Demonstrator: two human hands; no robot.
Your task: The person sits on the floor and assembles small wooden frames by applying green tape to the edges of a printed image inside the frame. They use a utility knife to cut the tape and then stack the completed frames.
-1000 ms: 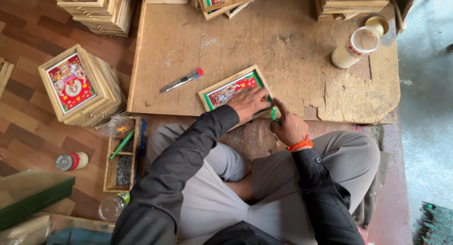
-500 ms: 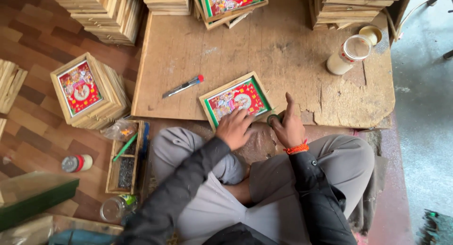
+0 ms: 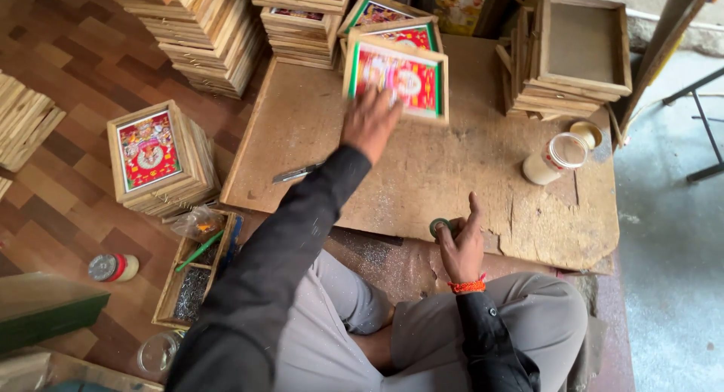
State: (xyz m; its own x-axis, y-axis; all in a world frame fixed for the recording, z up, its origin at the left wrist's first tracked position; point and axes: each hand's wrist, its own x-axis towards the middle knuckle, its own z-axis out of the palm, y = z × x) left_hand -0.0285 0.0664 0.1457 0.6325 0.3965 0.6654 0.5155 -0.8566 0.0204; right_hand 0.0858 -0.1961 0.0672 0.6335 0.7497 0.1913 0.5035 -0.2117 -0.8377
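I sit cross-legged at a low wooden board (image 3: 452,181) that serves as my desk, its near right corner chipped and ragged. Stacks of wooden frames (image 3: 204,30) stand off its far left corner, more of them rise along the far edge, and another pile (image 3: 577,56) sits on the far right corner. A separate stack topped by a red picture (image 3: 151,152) rests on the floor off the left edge.

My left hand (image 3: 369,122) reaches out to the far edge and holds a framed picture (image 3: 398,79), red with a green border, by its near left corner; the frame is tilted, over the pile of like pictures there. My right hand (image 3: 461,245) rests at the near edge, fingers loosely curled, thumb and forefinger touching a small green ring (image 3: 439,226) that lies on the wood.

An open white jar (image 3: 554,158) stands toward the right edge, its lid (image 3: 584,133) just behind. A small knife (image 3: 296,172) lies near the left edge.
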